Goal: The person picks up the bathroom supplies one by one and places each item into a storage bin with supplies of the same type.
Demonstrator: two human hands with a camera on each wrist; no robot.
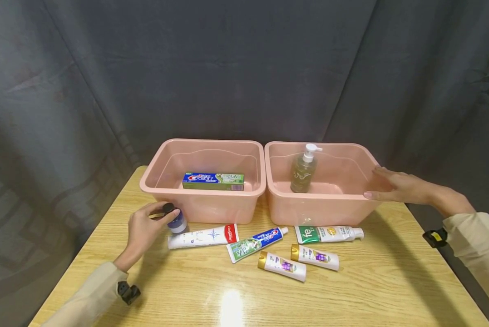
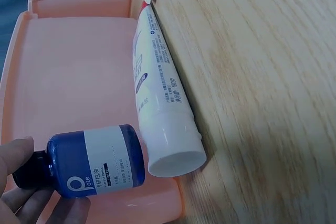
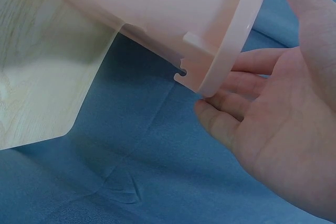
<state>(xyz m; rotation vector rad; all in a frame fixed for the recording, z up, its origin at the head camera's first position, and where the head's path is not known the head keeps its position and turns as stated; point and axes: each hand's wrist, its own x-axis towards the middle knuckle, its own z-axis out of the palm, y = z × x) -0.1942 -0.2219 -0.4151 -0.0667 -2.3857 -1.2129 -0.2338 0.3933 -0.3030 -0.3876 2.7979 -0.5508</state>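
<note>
My left hand pinches a small blue bottle with a white label by its black cap. The bottle is upright before the left pink bin, by the cap end of a white Colgate toothpaste tube; whether its base touches the table I cannot tell. At the far right, my right hand rests on the rim of the right pink bin, fingers loosely extended over its corner. A Crest toothpaste box lies in the left bin. A pump bottle stands in the right one.
On the wooden table in front of the bins lie a green-and-blue Crest tube, a green-and-white tube and two white bottles with gold caps, one left and one right. A dark curtain hangs behind.
</note>
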